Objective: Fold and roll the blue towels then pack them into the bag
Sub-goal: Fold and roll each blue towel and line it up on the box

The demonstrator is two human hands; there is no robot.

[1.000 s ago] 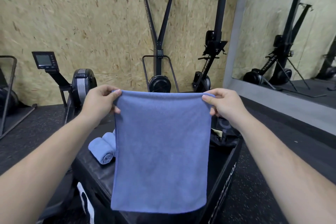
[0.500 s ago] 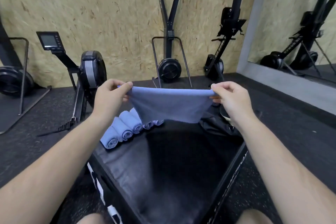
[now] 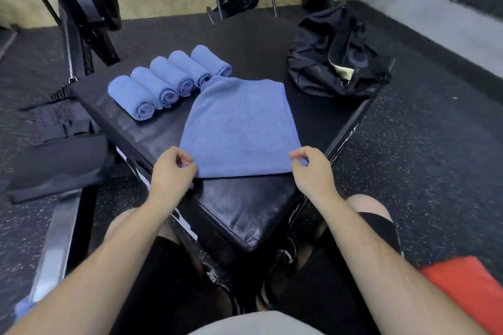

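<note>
Head view: left grip [image 3: 171, 171] and right grip [image 3: 313, 171] each pinch a near corner of the towel [image 3: 239, 128], flat on the worktop [image 3: 245, 209]. Five rolls [image 3: 170, 76] lie just beside it, bag [image 3: 326, 43] far right.

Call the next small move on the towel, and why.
Probably fold it in half: carry the left hand with its corner across to the right hand. The towel lies flat on the box, both hands pinching its near corners, and it looks wider than the five rolls are long.
</note>
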